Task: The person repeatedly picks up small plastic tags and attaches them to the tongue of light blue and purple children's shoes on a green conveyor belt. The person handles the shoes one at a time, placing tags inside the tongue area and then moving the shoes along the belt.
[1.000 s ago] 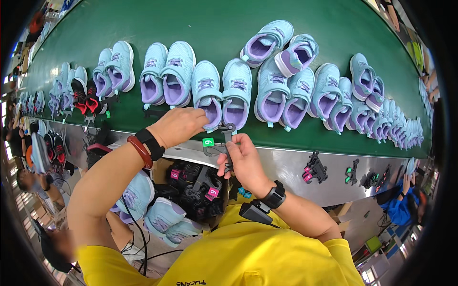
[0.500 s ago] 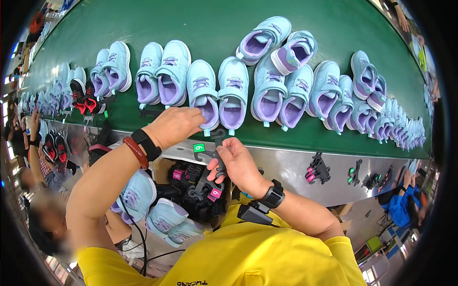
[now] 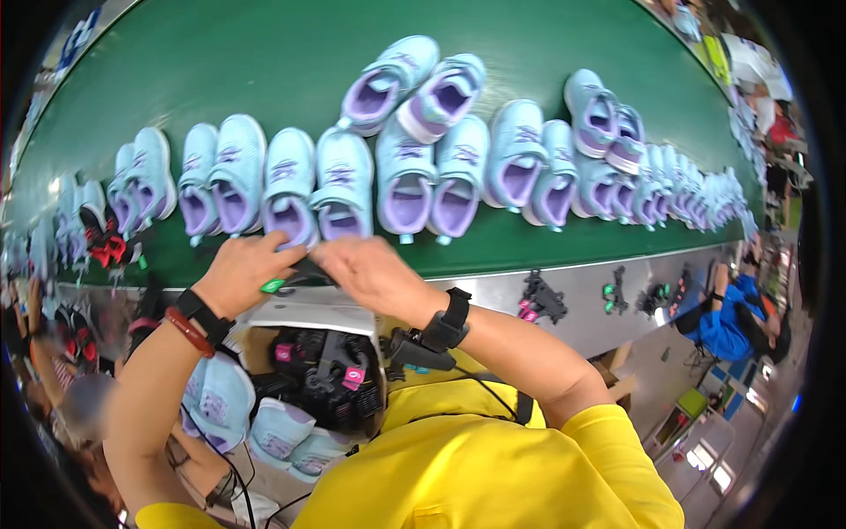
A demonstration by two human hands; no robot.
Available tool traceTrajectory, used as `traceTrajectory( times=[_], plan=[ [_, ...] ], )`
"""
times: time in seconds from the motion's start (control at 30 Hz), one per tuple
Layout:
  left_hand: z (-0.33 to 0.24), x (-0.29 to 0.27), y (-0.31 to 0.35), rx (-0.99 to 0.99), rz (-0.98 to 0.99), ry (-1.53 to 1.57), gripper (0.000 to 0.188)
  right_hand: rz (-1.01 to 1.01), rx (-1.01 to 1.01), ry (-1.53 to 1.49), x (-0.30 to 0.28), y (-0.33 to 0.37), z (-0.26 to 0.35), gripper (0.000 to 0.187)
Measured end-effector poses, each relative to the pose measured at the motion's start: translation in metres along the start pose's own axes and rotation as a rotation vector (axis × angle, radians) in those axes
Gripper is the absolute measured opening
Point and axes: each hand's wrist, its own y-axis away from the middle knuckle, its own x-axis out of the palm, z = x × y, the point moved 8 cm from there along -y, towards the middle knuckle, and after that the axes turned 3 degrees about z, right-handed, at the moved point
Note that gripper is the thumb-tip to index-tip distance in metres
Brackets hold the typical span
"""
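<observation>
Both my hands meet at the heels of a light-blue and purple child's shoe pair, made up of a left shoe (image 3: 289,167) and a right shoe (image 3: 343,176). Between the hands is a black plastic shoe hanger (image 3: 310,273) with a green tag (image 3: 273,286), mostly covered by fingers. My left hand (image 3: 236,271) is closed on the hanger's left part, fingertips close to the left shoe's heel. Slightly smeared by motion, my right hand (image 3: 374,275) curls over the hanger's right end, below the right shoe.
Pairs of similar shoes line the green table (image 3: 546,35), some stacked. Below its metal edge (image 3: 573,300), a box (image 3: 377,397) holds black hangers with pink tags. More hangers (image 3: 543,296) lie on the edge. Other people sit at both sides.
My right hand has brought the hanger up to the shoes' heels. My left hand has come out of the left shoe's opening onto the hanger. The view has shifted right.
</observation>
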Motion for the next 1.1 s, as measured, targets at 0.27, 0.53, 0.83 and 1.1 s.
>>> traceTrajectory(
  times=[0.27, 0.53, 0.83, 1.1],
  plan=[
    [0.019, 0.017, 0.016, -0.176, -0.014, 0.178, 0.043, 0.079, -0.189, 0.837, 0.003, 0.003, -0.018, 0.013],
    [0.016, 0.024, 0.017, -0.219, -0.026, 0.192, 0.040, 0.109, -0.411, 1.067, 0.008, -0.009, 0.011, 0.016],
    [0.010, 0.025, 0.015, -0.276, -0.051, 0.181, 0.041, 0.108, -0.427, 1.111, 0.014, -0.015, 0.013, 0.003],
    [0.002, 0.013, 0.017, -0.298, -0.124, 0.125, 0.029, 0.154, -0.416, 1.150, 0.010, -0.014, 0.016, 0.005]
  ],
)
